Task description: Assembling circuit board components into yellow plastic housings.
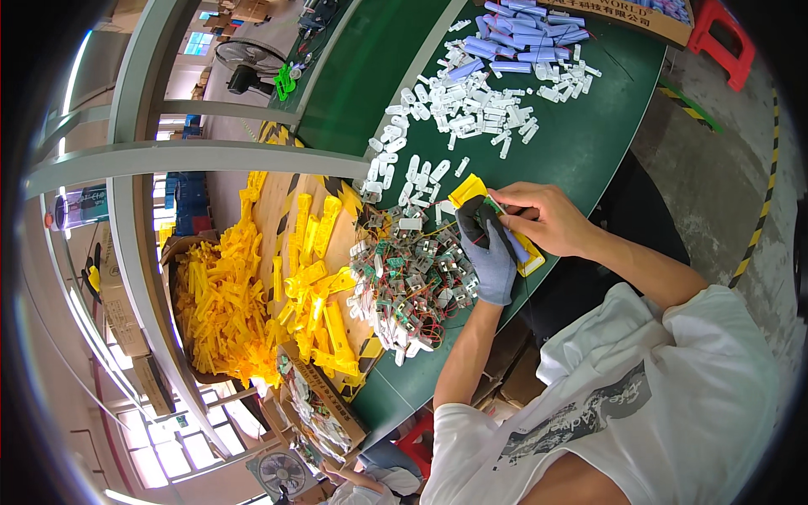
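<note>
My left hand [491, 259], in a grey and black glove, is closed round a long yellow plastic casing [465, 192] above the green table's near edge. Inside the casing shows part of a blue-purple cylindrical battery [518, 247]. Bare, my right hand [545, 217] has its thumb and fingers pinched together at the casing's right side; whatever sits between the fingertips is too small to make out. Just left of my gloved hand lies a heap of small circuit boards with wires and white parts [412, 273].
Small white plastic parts [480, 105] are spread over the green table [589, 118], with a pile of blue-purple batteries [526, 38] behind. Yellow casings [316, 290] lie on a wooden board, beside a full carton [189, 362]. A metal frame [210, 156] crosses the left; another person [370, 484] is below.
</note>
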`<action>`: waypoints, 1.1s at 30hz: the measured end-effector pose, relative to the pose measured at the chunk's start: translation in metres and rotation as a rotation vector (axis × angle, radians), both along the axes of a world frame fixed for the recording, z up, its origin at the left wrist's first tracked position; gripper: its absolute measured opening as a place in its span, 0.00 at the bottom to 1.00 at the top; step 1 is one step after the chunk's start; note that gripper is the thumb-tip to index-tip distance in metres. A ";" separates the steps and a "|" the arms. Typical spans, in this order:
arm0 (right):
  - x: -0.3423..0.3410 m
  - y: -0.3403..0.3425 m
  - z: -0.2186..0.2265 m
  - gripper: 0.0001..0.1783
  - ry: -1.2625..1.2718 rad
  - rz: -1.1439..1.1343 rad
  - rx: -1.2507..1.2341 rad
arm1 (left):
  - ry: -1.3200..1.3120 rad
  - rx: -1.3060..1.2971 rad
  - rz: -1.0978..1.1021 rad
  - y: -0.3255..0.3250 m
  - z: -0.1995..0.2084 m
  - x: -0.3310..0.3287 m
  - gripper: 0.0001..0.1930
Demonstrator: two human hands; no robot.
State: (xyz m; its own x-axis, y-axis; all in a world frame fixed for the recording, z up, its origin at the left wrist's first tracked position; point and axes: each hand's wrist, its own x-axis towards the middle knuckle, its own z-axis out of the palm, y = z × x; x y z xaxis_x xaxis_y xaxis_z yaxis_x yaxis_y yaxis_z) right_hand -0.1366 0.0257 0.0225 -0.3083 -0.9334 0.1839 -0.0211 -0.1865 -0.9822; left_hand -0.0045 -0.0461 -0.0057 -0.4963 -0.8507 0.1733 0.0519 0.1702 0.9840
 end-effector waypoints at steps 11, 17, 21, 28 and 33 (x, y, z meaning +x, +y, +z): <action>-0.002 -0.001 -0.004 0.22 0.011 0.044 -0.053 | 0.036 -0.023 0.051 0.000 0.011 -0.005 0.13; -0.003 -0.004 -0.006 0.21 0.027 0.027 -0.079 | -0.041 -0.086 0.048 -0.003 0.007 -0.008 0.13; -0.007 0.001 0.005 0.22 -0.016 0.084 -0.001 | -0.047 0.047 0.134 -0.005 0.025 -0.010 0.10; 0.002 0.003 0.002 0.13 0.242 -0.023 -0.010 | 0.096 0.184 0.292 -0.060 0.125 -0.069 0.22; 0.009 -0.005 -0.006 0.12 0.669 0.028 -0.192 | -0.146 -0.266 0.539 -0.187 0.109 -0.124 0.33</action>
State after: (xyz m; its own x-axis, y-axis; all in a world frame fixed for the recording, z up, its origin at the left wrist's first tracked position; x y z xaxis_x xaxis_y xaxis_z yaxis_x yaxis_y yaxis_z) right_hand -0.1274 0.0206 0.0162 -0.0473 -0.8713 0.4884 -0.6028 -0.3650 -0.7095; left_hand -0.1284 -0.2336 0.1033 -0.0434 -0.9255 0.3763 -0.2417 0.3752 0.8949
